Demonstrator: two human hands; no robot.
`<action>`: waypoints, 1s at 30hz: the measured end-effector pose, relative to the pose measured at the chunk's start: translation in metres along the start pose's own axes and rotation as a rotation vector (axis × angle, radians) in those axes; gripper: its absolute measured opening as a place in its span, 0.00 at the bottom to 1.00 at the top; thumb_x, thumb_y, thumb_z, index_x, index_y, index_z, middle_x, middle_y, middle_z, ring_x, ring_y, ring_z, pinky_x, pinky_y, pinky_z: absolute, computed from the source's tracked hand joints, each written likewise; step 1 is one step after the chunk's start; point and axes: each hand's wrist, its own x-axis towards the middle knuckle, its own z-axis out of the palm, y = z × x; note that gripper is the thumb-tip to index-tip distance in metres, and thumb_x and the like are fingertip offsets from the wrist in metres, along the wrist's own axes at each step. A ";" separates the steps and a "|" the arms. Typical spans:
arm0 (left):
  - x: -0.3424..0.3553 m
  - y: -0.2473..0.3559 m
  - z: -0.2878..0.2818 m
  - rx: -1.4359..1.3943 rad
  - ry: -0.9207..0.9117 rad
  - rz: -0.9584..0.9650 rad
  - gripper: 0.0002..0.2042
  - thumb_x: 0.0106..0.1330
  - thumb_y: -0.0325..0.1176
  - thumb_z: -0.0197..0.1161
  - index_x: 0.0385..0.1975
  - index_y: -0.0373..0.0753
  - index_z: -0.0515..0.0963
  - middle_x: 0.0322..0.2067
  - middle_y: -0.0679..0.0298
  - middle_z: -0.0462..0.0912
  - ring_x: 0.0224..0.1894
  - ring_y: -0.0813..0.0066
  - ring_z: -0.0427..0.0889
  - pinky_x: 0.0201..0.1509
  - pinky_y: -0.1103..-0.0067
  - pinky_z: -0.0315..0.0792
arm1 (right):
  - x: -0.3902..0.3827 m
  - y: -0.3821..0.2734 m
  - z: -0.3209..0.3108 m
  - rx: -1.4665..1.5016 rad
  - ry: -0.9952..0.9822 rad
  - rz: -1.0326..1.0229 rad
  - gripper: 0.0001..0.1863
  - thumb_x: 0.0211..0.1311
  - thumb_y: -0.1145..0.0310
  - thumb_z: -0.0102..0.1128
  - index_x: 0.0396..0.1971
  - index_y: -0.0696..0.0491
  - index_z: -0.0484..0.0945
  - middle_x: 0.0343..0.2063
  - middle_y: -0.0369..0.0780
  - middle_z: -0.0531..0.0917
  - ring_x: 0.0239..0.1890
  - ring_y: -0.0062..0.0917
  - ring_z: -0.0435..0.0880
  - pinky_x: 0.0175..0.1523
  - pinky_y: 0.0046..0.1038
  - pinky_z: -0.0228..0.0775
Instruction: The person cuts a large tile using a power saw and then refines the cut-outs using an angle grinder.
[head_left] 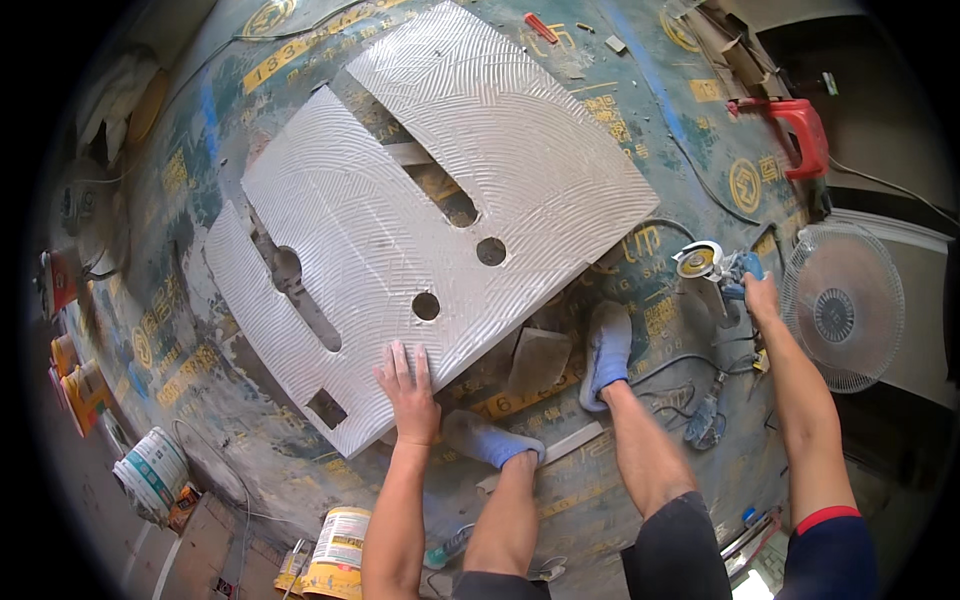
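A large pale slab [380, 215] with ridged, combed texture lies tilted across the view. It has two long slots, two round holes and a small square cutout near its closest corner. My left hand [410, 398] rests on the slab's near edge, fingers stretched out flat, below one round hole. Out to the right, my right hand [762, 296] is wrapped round the blue body of an angle grinder [735, 272]. The grinder has a yellow disc [696, 262] under a pale guard, held apart from the slab. Whether the disc spins cannot be made out.
A standing fan head [838, 312] is close behind my right hand. Cables and another blue power tool [706, 425] lie by my feet, near a broken slab piece [540, 360]. A red tool [800, 135] sits at far right; buckets [152, 475] stand at left.
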 end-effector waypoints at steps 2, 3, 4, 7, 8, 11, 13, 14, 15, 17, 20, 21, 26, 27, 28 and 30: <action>-0.004 -0.007 0.017 0.012 0.013 -0.009 0.36 0.52 0.18 0.55 0.67 0.41 0.62 0.70 0.45 0.52 0.73 0.39 0.50 0.70 0.40 0.43 | 0.017 0.002 0.013 0.160 -0.116 0.080 0.22 0.52 0.59 0.57 0.41 0.62 0.74 0.31 0.52 0.81 0.33 0.44 0.82 0.36 0.42 0.73; -0.002 -0.009 0.027 0.016 0.027 -0.018 0.36 0.52 0.18 0.55 0.67 0.42 0.62 0.71 0.46 0.52 0.73 0.39 0.50 0.70 0.40 0.43 | 0.027 -0.002 0.018 0.240 -0.171 0.113 0.20 0.51 0.60 0.57 0.39 0.61 0.74 0.26 0.49 0.80 0.27 0.41 0.82 0.30 0.40 0.72; -0.004 -0.013 0.033 0.035 0.033 -0.021 0.36 0.53 0.18 0.55 0.67 0.42 0.62 0.71 0.46 0.52 0.73 0.40 0.50 0.70 0.40 0.43 | 0.030 -0.015 0.022 0.294 -0.207 0.082 0.19 0.51 0.59 0.57 0.37 0.59 0.73 0.24 0.46 0.78 0.23 0.37 0.79 0.26 0.38 0.69; -0.005 -0.017 0.052 0.055 0.045 -0.015 0.35 0.55 0.19 0.53 0.68 0.44 0.61 0.71 0.47 0.53 0.73 0.40 0.50 0.71 0.41 0.43 | 0.056 -0.014 0.018 0.358 -0.274 -0.056 0.15 0.51 0.59 0.56 0.32 0.55 0.72 0.17 0.39 0.73 0.13 0.26 0.71 0.17 0.32 0.61; 0.002 -0.013 0.062 0.048 0.053 -0.007 0.35 0.55 0.19 0.53 0.68 0.44 0.61 0.70 0.47 0.53 0.73 0.41 0.50 0.71 0.41 0.43 | 0.079 0.005 0.017 0.362 -0.295 -0.050 0.13 0.52 0.59 0.56 0.31 0.53 0.72 0.17 0.38 0.72 0.13 0.24 0.70 0.16 0.30 0.59; -0.008 -0.024 0.068 0.105 0.062 -0.023 0.34 0.57 0.21 0.52 0.68 0.45 0.60 0.70 0.48 0.54 0.73 0.41 0.50 0.72 0.42 0.42 | 0.082 -0.010 0.033 0.325 -0.329 -0.077 0.15 0.55 0.57 0.55 0.32 0.55 0.73 0.19 0.39 0.75 0.15 0.28 0.72 0.20 0.32 0.62; -0.006 -0.025 0.076 0.139 0.074 -0.025 0.34 0.58 0.22 0.53 0.69 0.46 0.59 0.70 0.48 0.54 0.73 0.41 0.50 0.72 0.42 0.41 | 0.099 -0.005 0.040 0.312 -0.301 -0.078 0.14 0.57 0.58 0.54 0.35 0.52 0.72 0.17 0.36 0.71 0.12 0.23 0.67 0.15 0.29 0.57; -0.005 -0.025 0.079 0.132 0.082 -0.023 0.34 0.58 0.22 0.53 0.69 0.46 0.59 0.70 0.48 0.54 0.73 0.41 0.50 0.73 0.42 0.41 | 0.107 -0.001 0.043 0.327 -0.307 -0.086 0.14 0.59 0.56 0.53 0.36 0.52 0.71 0.17 0.36 0.71 0.11 0.23 0.67 0.15 0.29 0.57; -0.004 -0.025 0.081 0.130 0.088 -0.022 0.34 0.58 0.22 0.53 0.69 0.46 0.59 0.69 0.48 0.54 0.73 0.41 0.50 0.73 0.42 0.41 | 0.114 0.003 0.047 0.345 -0.318 -0.095 0.15 0.62 0.55 0.53 0.37 0.52 0.71 0.18 0.36 0.71 0.11 0.23 0.67 0.14 0.29 0.57; -0.006 -0.029 0.082 0.153 0.076 -0.013 0.33 0.59 0.25 0.53 0.69 0.46 0.58 0.69 0.48 0.55 0.73 0.42 0.50 0.72 0.41 0.41 | 0.133 0.013 0.052 0.345 -0.399 -0.079 0.16 0.65 0.53 0.51 0.39 0.51 0.72 0.18 0.36 0.71 0.11 0.23 0.67 0.14 0.29 0.57; 0.017 -0.016 0.114 0.020 0.130 0.026 0.33 0.61 0.27 0.53 0.69 0.46 0.58 0.69 0.48 0.55 0.73 0.42 0.50 0.71 0.40 0.41 | 0.213 0.074 0.014 0.318 -0.322 -0.241 0.14 0.66 0.57 0.51 0.37 0.52 0.77 0.22 0.37 0.75 0.15 0.23 0.70 0.16 0.30 0.59; 0.004 -0.025 0.105 0.118 0.066 0.013 0.32 0.62 0.29 0.53 0.69 0.46 0.59 0.69 0.48 0.54 0.74 0.43 0.49 0.71 0.39 0.42 | 0.194 0.051 0.048 0.396 -0.450 -0.105 0.13 0.67 0.56 0.50 0.33 0.50 0.75 0.17 0.36 0.72 0.11 0.23 0.68 0.14 0.29 0.57; -0.010 -0.033 0.094 0.096 0.088 0.005 0.33 0.58 0.26 0.54 0.68 0.44 0.62 0.69 0.46 0.54 0.73 0.42 0.50 0.73 0.42 0.40 | 0.181 0.019 0.062 0.437 -0.629 0.101 0.15 0.68 0.54 0.46 0.26 0.47 0.72 0.12 0.34 0.67 0.08 0.24 0.66 0.12 0.29 0.55; -0.006 -0.032 0.096 0.094 0.105 0.017 0.33 0.58 0.26 0.54 0.68 0.45 0.62 0.70 0.47 0.54 0.73 0.43 0.51 0.73 0.43 0.40 | 0.187 0.027 0.065 0.487 -0.607 0.068 0.16 0.65 0.54 0.47 0.23 0.49 0.73 0.11 0.36 0.68 0.08 0.27 0.65 0.13 0.32 0.57; -0.007 -0.034 0.093 0.100 0.103 0.015 0.33 0.58 0.27 0.54 0.68 0.45 0.62 0.70 0.47 0.54 0.73 0.44 0.51 0.73 0.43 0.40 | 0.189 0.028 0.069 0.482 -0.658 0.090 0.16 0.64 0.55 0.48 0.22 0.48 0.73 0.12 0.36 0.68 0.09 0.27 0.66 0.14 0.33 0.57; -0.005 -0.033 0.092 0.086 0.108 0.016 0.33 0.58 0.28 0.55 0.68 0.45 0.63 0.70 0.48 0.54 0.73 0.45 0.51 0.73 0.43 0.39 | 0.190 0.031 0.068 0.500 -0.679 0.155 0.13 0.61 0.57 0.49 0.21 0.47 0.73 0.13 0.34 0.68 0.10 0.26 0.66 0.15 0.33 0.57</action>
